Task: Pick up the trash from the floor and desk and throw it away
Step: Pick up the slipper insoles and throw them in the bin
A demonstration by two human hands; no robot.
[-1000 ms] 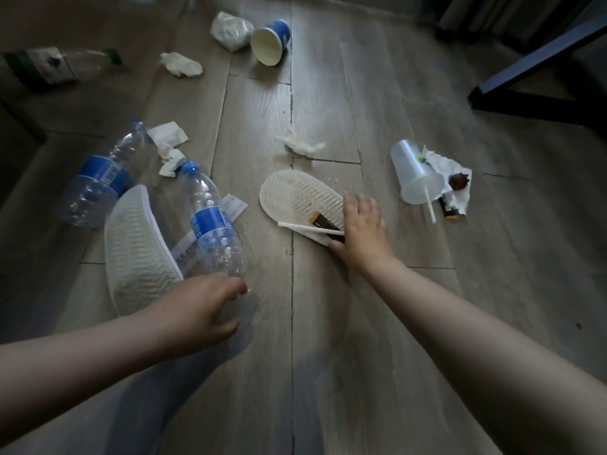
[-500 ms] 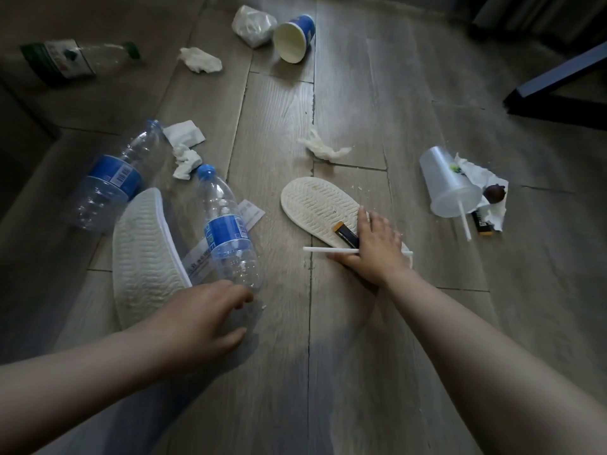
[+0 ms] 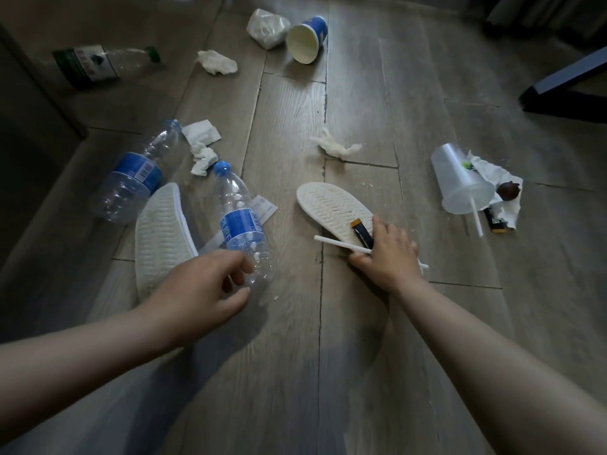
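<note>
Trash lies scattered over the wooden floor. My left hand point(image 3: 203, 290) reaches to the base of a clear bottle with a blue label point(image 3: 241, 226); index finger and thumb are spread on either side of the base, not closed. My right hand point(image 3: 387, 254) rests on the heel of an upturned white shoe sole point(image 3: 331, 208) and pinches a white straw point(image 3: 338, 244) between thumb and fingers. A small black and gold wrapper point(image 3: 361, 232) lies on the sole by my fingertips.
Also on the floor: a second blue-label bottle point(image 3: 134, 178), a green-label bottle point(image 3: 98, 62), another white sole point(image 3: 161, 238), crumpled tissues point(image 3: 335, 147), a blue paper cup point(image 3: 307, 37), a clear plastic cup with straw point(image 3: 460, 182) on a wrapper. A dark furniture leg point(image 3: 565, 80) stands at right.
My right hand has closed on the straw and drawn it slightly toward me. My left hand has edged forward until its fingers flank the bottle's base.
</note>
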